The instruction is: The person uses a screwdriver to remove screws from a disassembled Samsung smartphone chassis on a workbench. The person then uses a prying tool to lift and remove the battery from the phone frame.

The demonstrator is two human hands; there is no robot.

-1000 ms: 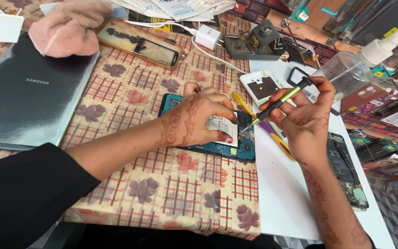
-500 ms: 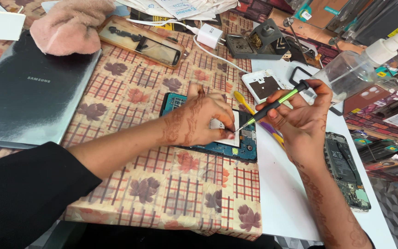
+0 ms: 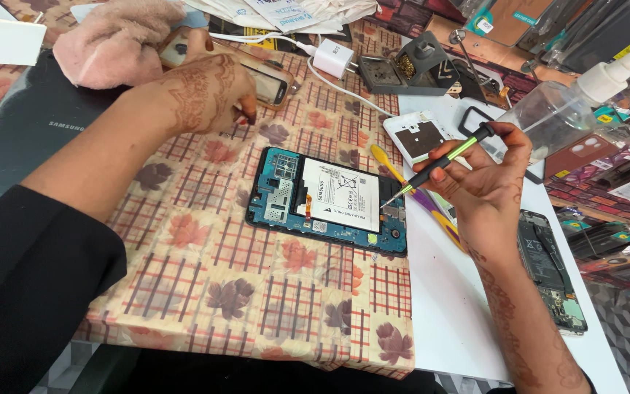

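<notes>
Right hand (image 3: 486,186) pinches a green-and-black screwdriver (image 3: 442,162), tip at the right edge of the opened phone (image 3: 327,201) mid-table, apparently unscrewing, while beyond the phone the left hand (image 3: 202,91) curls loosely over another handset (image 3: 267,80).

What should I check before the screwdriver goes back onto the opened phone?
1. Right hand grips the green screwdriver: ok.
2. Tip sits at the right edge of the opened phone, beside the white battery: ok.
3. Tip seated in a screw: cannot tell, too small.
4. Left hand steadies the phone: not ok; it is up at the other phone near the pink cloth.
5. Phone lies flat on the patterned tablecloth: ok.
</notes>
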